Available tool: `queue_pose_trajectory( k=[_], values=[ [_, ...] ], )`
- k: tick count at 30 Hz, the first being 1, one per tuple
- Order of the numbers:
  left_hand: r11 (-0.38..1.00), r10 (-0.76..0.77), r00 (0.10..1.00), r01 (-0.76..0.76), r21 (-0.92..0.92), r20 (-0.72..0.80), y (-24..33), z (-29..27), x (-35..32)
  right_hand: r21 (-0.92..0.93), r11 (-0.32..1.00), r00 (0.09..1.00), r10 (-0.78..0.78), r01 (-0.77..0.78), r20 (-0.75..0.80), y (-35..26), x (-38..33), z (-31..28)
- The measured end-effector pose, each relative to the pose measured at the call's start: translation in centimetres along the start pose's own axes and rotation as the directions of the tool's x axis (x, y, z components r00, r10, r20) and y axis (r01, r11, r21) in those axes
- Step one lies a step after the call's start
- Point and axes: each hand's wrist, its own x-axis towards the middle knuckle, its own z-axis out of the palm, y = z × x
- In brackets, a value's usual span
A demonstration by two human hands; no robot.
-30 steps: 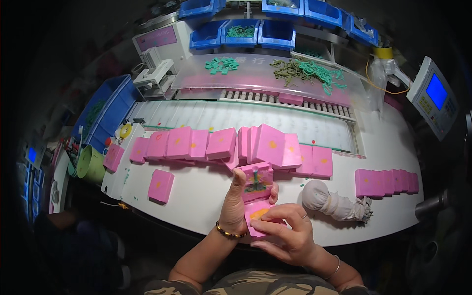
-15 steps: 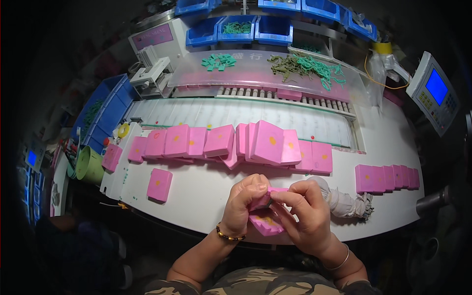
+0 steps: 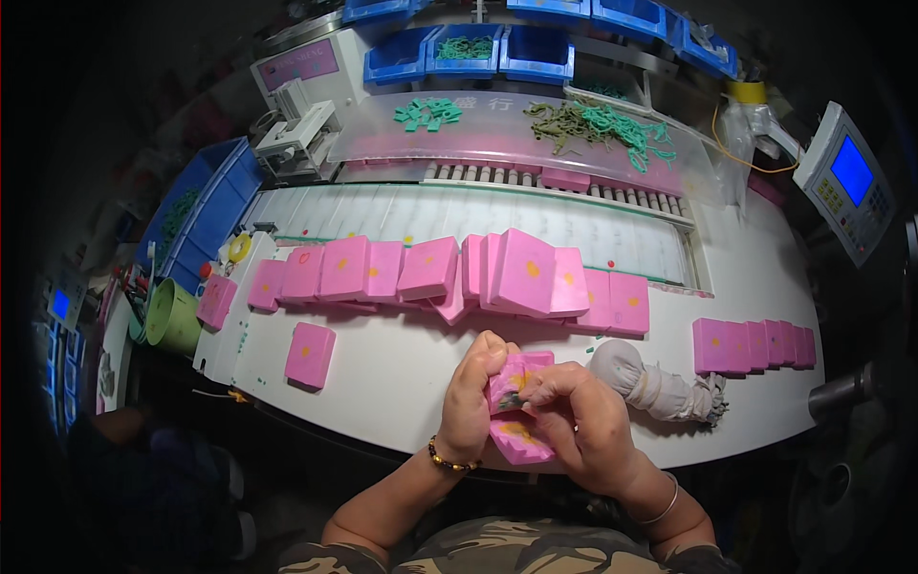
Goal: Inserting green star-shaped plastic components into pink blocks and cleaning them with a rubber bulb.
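A pink rubber mold point(image 3: 520, 444), split apart with jagged inner edges and yellowish marks, is held above the near edge of the table. My left hand point(image 3: 467, 402) is closed around its left side, thumb up, bending the upper flap back. With fingers bent and pinched together, my right hand point(image 3: 588, 421) reaches into the parted mold. A small dark green piece point(image 3: 512, 400) shows inside beside the right fingertips; whether they grip it is hard to make out. Beyond my hands lies a row of similar pink blocks point(image 3: 427, 268), some leaning on one another.
A single pink block point(image 3: 310, 355) lies at left, a shorter row point(image 3: 722, 346) at right. Near my right hand is a bundled white cloth point(image 3: 660, 390). A clear cover point(image 3: 421, 153) carries green pieces. Blue bins point(image 3: 537, 55), a green cup point(image 3: 173, 319) and a screen panel point(image 3: 849, 177) surround the table.
The mold is bent wider apart, showing more of its inside. My right fingers have moved from its upper edge down to the inner face. My left hand still grips it.
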Motion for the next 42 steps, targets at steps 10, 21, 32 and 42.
queue_pose_trajectory(
  k=[10, 21, 32, 42],
  values=[
    [0.984, -0.079, 0.981, 0.047, -0.175, -0.178, 0.7, 1.4, -0.1, 0.028, 0.996, 0.996, -0.087, 0.087, 0.011, -0.6, -0.8, 0.3],
    [0.934, -0.3, 0.948, 0.27, 0.232, 0.105, 1.9, 0.0, -1.5, -0.364, 0.884, 0.895, -0.387, 0.293, -0.221, 0.8, -0.4, -2.0],
    [0.862, -0.299, 0.948, 0.221, 0.456, 0.106, 2.8, 1.0, -1.6, -0.386, 0.839, 0.919, -0.389, 0.384, 0.069, 1.8, -1.0, -3.0],
    [0.855, -0.358, 0.931, 0.295, 0.427, 0.075, 3.0, 1.1, -1.7, -0.4, 0.855, 0.94, -0.335, 0.332, 0.063, 2.0, -1.2, -2.9]
  ],
)
